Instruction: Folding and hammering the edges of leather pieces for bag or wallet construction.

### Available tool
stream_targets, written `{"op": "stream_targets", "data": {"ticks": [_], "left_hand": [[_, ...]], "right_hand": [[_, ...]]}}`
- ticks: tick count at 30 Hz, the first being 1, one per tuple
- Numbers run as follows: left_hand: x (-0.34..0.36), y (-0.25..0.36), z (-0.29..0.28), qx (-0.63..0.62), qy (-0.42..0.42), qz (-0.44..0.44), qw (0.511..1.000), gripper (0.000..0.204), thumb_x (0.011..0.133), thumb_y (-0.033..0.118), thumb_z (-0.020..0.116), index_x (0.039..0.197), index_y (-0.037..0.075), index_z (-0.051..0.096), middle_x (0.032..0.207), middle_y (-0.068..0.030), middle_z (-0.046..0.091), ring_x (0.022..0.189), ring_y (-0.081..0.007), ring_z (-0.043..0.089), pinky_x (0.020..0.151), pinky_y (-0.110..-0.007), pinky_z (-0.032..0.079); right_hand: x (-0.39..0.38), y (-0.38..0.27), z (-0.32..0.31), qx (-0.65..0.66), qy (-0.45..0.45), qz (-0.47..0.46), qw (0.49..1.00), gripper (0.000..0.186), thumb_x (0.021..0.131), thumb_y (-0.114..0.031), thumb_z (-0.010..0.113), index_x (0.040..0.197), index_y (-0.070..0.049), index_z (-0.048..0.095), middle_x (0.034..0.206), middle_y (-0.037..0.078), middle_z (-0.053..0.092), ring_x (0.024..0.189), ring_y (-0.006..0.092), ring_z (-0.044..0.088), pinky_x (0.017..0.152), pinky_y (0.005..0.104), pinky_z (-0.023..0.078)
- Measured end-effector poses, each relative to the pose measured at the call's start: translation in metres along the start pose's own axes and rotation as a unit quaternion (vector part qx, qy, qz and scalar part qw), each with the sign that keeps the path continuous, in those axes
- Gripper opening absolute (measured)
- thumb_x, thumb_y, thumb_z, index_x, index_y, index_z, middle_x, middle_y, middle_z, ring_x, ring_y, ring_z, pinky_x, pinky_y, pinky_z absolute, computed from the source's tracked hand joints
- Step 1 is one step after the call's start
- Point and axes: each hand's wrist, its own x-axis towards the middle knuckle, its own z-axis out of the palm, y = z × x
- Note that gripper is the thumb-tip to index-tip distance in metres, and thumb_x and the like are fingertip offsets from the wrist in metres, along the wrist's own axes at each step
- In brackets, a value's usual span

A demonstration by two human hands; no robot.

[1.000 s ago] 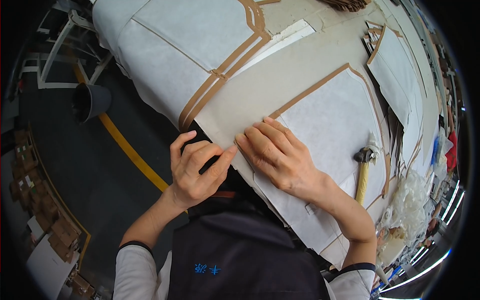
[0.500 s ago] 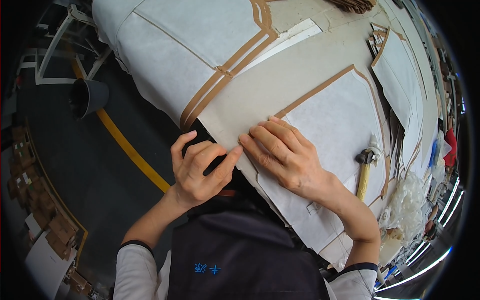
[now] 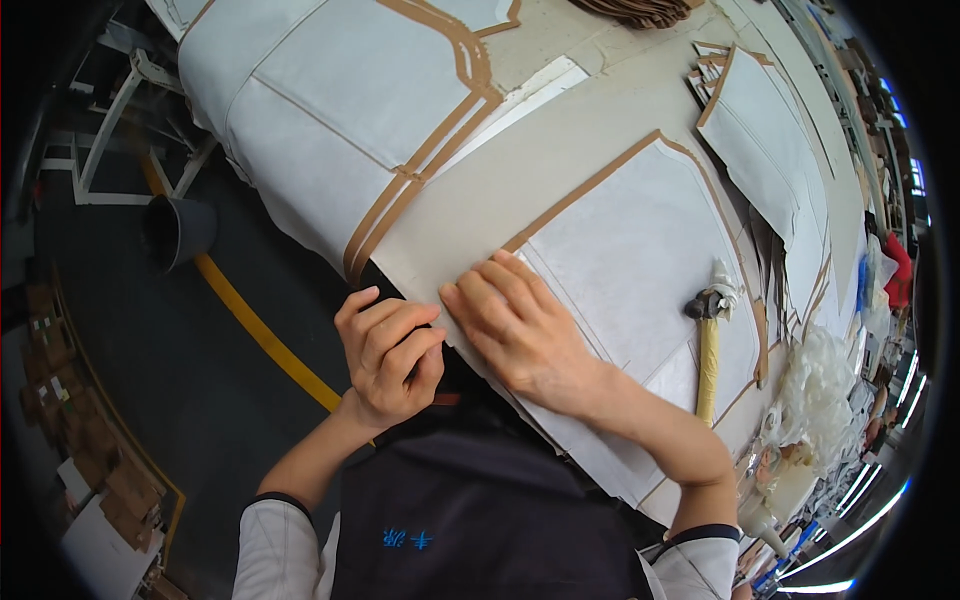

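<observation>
A white panel with a brown folded border (image 3: 640, 240) lies on the pale worktable (image 3: 450, 225), its near-left side under my right hand (image 3: 525, 335). That hand's fingers are bent and close together at the panel's edge; their tips are partly hidden. Just left of it, past the table edge, my left hand (image 3: 390, 355) is curled with thumb and forefinger together. Whatever may be between them is too small to make out. On the panel's right part rests a hammer (image 3: 708, 360) with a yellow-wrapped handle and white material around its dark head.
A large white piece with brown seams (image 3: 330, 85) drapes over the table's left side. Stacked white-and-brown panels (image 3: 770, 150) lie to the right, near crumpled clear plastic (image 3: 815, 390). A dark bucket (image 3: 180, 235) stands on the floor beside a yellow line (image 3: 255, 315).
My left hand has drawn slightly away from the right hand, its thumb and forefinger closing. My right hand remains on the panel's edge. The whole view has shifted a little.
</observation>
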Motion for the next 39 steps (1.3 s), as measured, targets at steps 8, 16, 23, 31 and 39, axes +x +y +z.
{"op": "stream_targets", "data": {"ticks": [8,16,23,31,39], "left_hand": [[-0.01,-0.002,0.012,-0.023,0.061,-0.021,0.998,0.023,0.096,0.001,0.065,0.117,0.008,0.066,0.122,-0.0085,0.07,0.111,-0.028,0.067,0.115,-0.052,0.039],[-0.005,-0.005,0.004,0.1,-0.007,0.094,0.991,0.024,0.102,0.021,0.064,0.116,0.007,0.078,0.123,-0.0038,0.072,0.118,-0.025,0.062,0.117,-0.052,0.036],[-0.003,-0.018,0.017,0.127,-0.016,0.132,0.983,0.032,0.109,0.034,0.059,0.116,0.012,0.081,0.127,0.0014,0.073,0.119,-0.0246,0.061,0.117,-0.053,0.034],[-0.015,-0.014,0.023,0.161,-0.004,0.101,0.982,0.04,0.113,0.04,0.05,0.12,0.013,0.079,0.129,0.0025,0.072,0.125,-0.026,0.059,0.122,-0.058,0.028],[-0.017,0.009,0.032,0.183,-0.03,0.014,0.983,0.059,0.115,0.054,0.034,0.134,0.012,0.071,0.139,-0.0018,0.065,0.137,-0.0324,0.051,0.124,-0.063,0.022]], "right_hand": [[0.0,-0.039,0.003,0.105,0.047,0.085,0.99,0.049,0.078,-0.007,0.069,0.122,0.013,0.067,0.136,0.027,0.058,0.127,0.0425,0.059,0.111,0.0549,0.049],[-0.155,0.021,-0.096,-0.22,0.151,0.423,0.866,0.046,0.091,0.003,0.073,0.136,-0.001,0.068,0.119,0.016,0.063,0.11,0.033,0.062,0.088,0.0405,0.052],[-0.188,0.019,-0.088,-0.155,0.132,0.54,0.816,0.049,0.094,-0.01,0.08,0.139,0.002,0.063,0.103,0.012,0.059,0.094,0.0265,0.059,0.081,0.04,0.05],[-0.073,-0.014,-0.102,0.003,0.157,0.424,0.892,0.044,0.095,0.006,0.069,0.138,0.0,0.063,0.102,0.015,0.064,0.081,0.0279,0.066,0.07,0.0363,0.053],[-0.011,-0.004,-0.056,0.024,0.07,0.289,0.954,0.06,0.095,-0.006,0.076,0.15,-0.002,0.052,0.089,0.011,0.062,0.065,0.0252,0.064,0.051,0.039,0.048]]}}
